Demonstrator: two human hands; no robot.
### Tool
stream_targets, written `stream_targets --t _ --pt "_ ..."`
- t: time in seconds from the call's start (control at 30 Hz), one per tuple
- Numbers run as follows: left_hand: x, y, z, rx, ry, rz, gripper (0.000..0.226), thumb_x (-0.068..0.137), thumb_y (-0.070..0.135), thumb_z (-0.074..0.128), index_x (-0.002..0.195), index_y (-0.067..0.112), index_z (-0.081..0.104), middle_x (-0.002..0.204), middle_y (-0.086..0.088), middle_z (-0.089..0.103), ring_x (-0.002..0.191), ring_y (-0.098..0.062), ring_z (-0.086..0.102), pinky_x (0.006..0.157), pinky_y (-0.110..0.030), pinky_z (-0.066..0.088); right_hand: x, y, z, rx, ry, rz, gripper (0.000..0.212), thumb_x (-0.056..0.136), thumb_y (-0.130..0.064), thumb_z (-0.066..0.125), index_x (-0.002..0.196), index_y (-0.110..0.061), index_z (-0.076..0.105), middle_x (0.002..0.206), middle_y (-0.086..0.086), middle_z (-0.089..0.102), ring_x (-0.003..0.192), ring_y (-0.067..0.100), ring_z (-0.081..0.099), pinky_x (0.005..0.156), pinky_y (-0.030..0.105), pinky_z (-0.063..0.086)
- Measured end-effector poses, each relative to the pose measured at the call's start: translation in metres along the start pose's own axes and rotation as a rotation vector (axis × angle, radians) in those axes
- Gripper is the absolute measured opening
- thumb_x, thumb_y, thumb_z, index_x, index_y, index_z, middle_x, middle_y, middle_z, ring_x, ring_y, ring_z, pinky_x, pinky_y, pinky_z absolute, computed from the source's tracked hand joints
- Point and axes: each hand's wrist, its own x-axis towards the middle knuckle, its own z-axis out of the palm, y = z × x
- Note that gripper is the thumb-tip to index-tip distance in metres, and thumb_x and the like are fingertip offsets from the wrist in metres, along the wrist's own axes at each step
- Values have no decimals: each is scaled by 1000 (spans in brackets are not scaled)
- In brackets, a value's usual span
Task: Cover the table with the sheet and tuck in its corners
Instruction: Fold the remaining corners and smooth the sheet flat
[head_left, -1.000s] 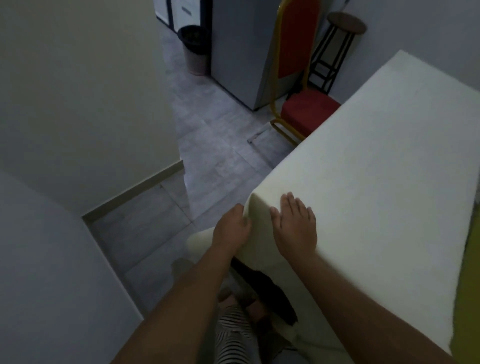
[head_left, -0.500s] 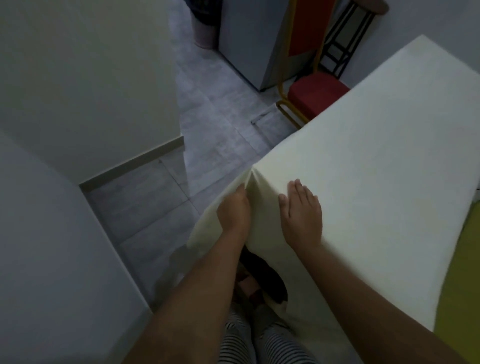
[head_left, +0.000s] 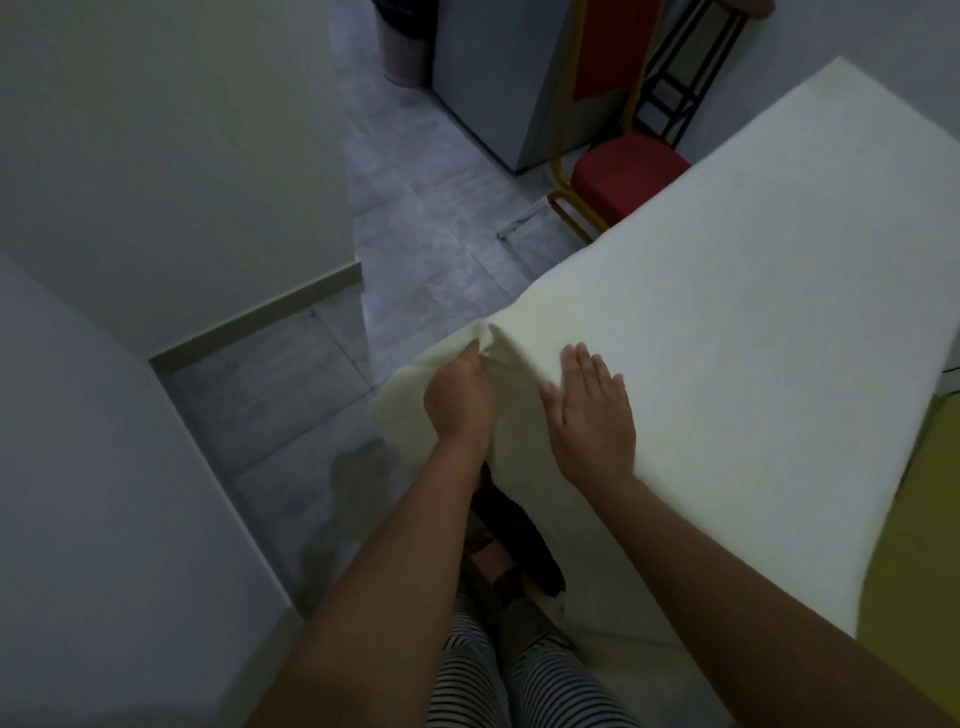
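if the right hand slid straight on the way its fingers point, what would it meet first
Nothing but more sheet, it seems. The right hand lies flat on the covered table, fingers pointing up-frame and slightly left, so it would probably cross the sheet's far-left edge, over bare floor. Depth there is unclear.

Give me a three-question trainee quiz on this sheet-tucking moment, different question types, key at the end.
1. True or false: the right hand lies flat and open on the sheet.
2. Which hand pinches the sheet's corner fold? A) left hand B) right hand C) neither
3. Fill in: the chair beyond the table's far edge has a ____ seat.

Key: 1 true; 2 A; 3 red
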Motion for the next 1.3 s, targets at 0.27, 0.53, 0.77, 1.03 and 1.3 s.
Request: stream_targets --t 0.27,0.53,0.77,1.03,1.3 --pt "-18 -6 7 52 -65 -18 40 100 26 33 135 29 52 108 -13 68 94 -32 63 81 -40 51 -2 0 0 19 -4 -2 67 94 -52 12 147 -15 30 153 4 32 143 20 25 117 40 15" --pt "-26 -12 8 169 -60 41 42 99 23 34 138 32 47 107 -10 68 93 -29 63 76 -37 49 -4 -1 -2 27 -23 1 71 92 -53 10 147 -14 32 152 5 35 142 21 27 116 40 16" --pt "-26 -21 -3 97 34 52 29 96 23 40 118 24 58 102 -9 68 85 -27 60 67 -31 38 -10 8 -9 65 -103 -64 80 86 -58 -1 150 -15 20 157 4 22 145 19 16 117 33 6" --pt "-48 -25 44 405 -511 62 32 95 24 46 119 11 63 124 -14 62 114 -30 59 94 -35 47 -68 58 -25 118 -159 -39 91 78 -66 -8 151 -19 18 158 1 17 146 17 13 117 33 5" --pt "-93 -22 42 335 -414 2 33 93 23 44 122 17 60 122 -9 63 110 -28 60 86 -31 46 -97 113 -50 117 -200 151 66 97 -53 12 149 -13 24 156 7 24 143 20 22 117 38 16"
